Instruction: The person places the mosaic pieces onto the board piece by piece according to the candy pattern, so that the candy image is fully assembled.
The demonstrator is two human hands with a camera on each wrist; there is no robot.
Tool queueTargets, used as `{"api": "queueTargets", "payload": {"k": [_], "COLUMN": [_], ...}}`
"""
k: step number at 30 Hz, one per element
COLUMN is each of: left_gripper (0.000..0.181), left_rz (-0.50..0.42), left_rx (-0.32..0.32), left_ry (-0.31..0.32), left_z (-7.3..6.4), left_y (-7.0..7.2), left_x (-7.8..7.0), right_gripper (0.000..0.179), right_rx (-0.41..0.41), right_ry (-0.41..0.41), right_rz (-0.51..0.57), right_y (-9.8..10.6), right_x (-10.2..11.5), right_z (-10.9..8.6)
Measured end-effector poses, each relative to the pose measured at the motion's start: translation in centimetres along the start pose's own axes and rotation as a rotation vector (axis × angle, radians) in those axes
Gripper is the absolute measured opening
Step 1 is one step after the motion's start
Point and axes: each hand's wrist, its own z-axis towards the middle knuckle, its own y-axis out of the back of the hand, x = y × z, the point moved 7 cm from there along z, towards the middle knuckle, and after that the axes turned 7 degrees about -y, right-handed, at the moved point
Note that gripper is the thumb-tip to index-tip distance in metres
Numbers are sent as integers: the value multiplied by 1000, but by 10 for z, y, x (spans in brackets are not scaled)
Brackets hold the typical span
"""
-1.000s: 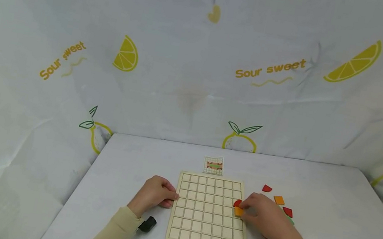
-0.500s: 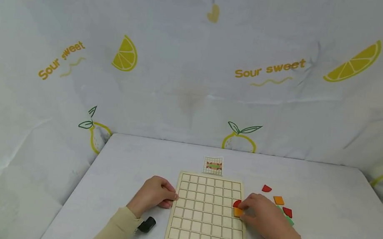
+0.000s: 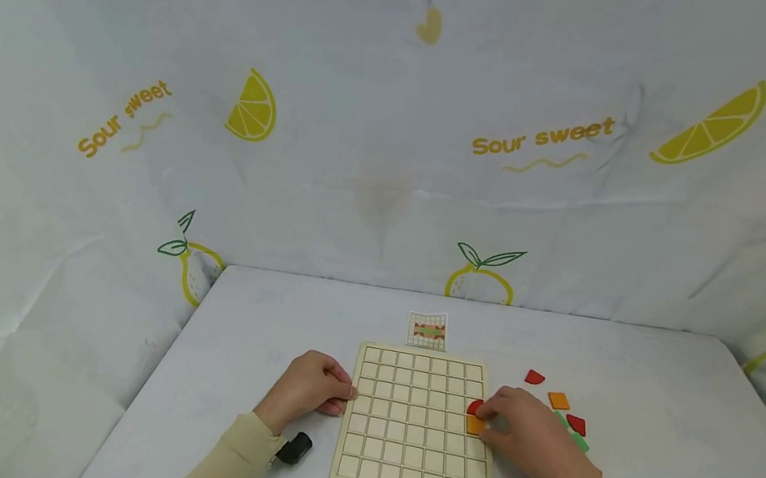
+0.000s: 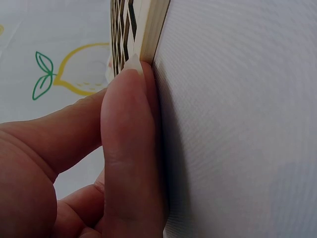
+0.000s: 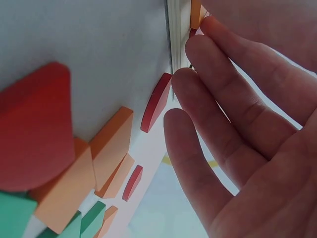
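Note:
A pale wooden board (image 3: 417, 435) with a grid of square cells lies flat before me. My left hand (image 3: 313, 386) pinches its left edge; the left wrist view shows the thumb against the board's side (image 4: 152, 34). My right hand (image 3: 539, 443) is at the right edge, thumb and index finger on an orange square tile (image 3: 475, 426) in a right-column cell. The other fingers extend loosely in the right wrist view. Just behind the orange tile, a red rounded tile (image 3: 474, 406) sits on the board, partly hidden by the index finger.
A small printed pattern card (image 3: 427, 331) lies behind the board. Right of the board are loose tiles: a red quarter-round (image 3: 535, 377), an orange square (image 3: 559, 400), and several red and green ones, some hidden by the right arm. A patterned cloth (image 3: 383, 146) hangs behind the table.
The orange tile has shifted slightly left and now lies squarer with its cell, with the right fingers still at it. The left hand stays at the board's edge.

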Motion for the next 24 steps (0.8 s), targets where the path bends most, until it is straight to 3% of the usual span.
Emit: {"api": "queueTargets", "payload": {"k": [11, 15, 21, 24], "left_gripper": [19, 18, 18, 18], "left_rz": [1, -8, -16, -6], "left_rx": [3, 22, 13, 12], "left_ry": [3, -12, -22, -14], "left_z": [0, 0, -1, -2], "left_y": [-3, -7, -2, 0], "left_x": [-3, -5, -5, -4], "right_gripper": [11, 13, 14, 12], "right_rx": [-5, 9, -12, 8], "right_ry": [-14, -79, -89, -133], "right_rz": [-8, 13, -41, -51], "right_y": [2, 12, 30, 34], "right_x": [-3, -15, -34, -48], "right_z": [-2, -14, -36, -48]}}
